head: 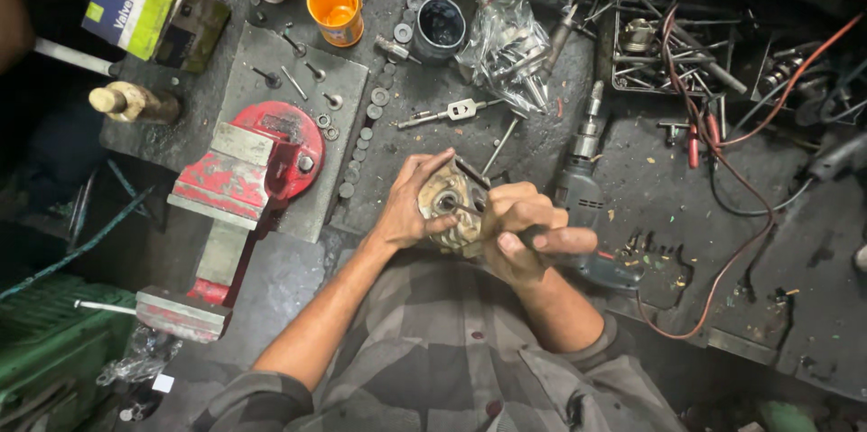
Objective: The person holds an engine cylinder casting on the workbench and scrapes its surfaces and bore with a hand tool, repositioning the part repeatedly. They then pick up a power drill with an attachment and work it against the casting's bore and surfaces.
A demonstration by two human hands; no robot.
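My left hand (408, 204) grips a grimy, finned metal engine part (449, 210) and holds it above the front edge of the workbench. My right hand (528, 235) is closed around a thin dark metal tool (472, 174), whose tip rests against the part near its round opening. Both hands meet over the part, just in front of my chest. My forearms and a grey checked shirt fill the lower middle of the view.
A red bench vise (244, 181) stands at the left on a metal plate (348, 71). An electric drill (582, 186) lies right of my hands. Behind are an orange cup (335, 6), a dark cup (440, 27), a tap wrench (452, 111), washers, a plastic bag of parts and red cables (722, 170).
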